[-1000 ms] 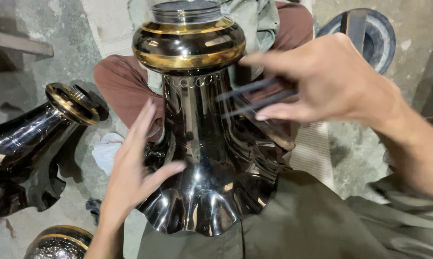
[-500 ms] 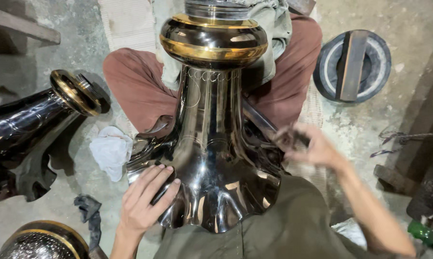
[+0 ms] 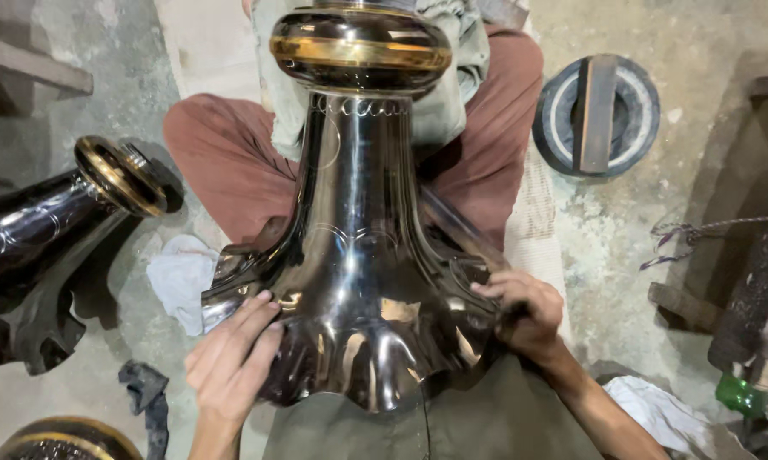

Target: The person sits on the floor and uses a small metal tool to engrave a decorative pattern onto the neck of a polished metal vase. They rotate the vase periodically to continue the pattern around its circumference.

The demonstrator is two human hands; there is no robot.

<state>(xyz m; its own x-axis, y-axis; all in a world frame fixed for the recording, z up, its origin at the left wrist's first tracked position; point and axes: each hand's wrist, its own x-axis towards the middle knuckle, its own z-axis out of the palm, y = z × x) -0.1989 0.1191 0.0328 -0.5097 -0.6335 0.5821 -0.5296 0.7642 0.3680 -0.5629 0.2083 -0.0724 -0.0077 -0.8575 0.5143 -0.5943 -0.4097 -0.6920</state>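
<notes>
A tall glossy black metal vase [image 3: 358,255] with a gold-banded bulb on top lies toward me, its flared scalloped base over my lap. My left hand [image 3: 231,362] rests flat on the left side of the flared base, fingers stretched out and slightly apart. My right hand [image 3: 524,311] is curled at the right rim of the base, with the end of a thin dark tool showing in its fingers. A person in maroon trousers [image 3: 231,158] sits opposite, legs on either side of the vase's neck.
A second black vase [image 3: 35,247] with a gold rim lies at the left. A white cloth [image 3: 180,277] and a dark rag [image 3: 146,396] lie beside it. A round black disc with a wooden bar [image 3: 597,115] sits upper right. Timber and a green bottle [image 3: 742,393] are at the right.
My right hand dropped from beside the vase's neck to the right rim of the base. My left hand slid down onto the scalloped edge.
</notes>
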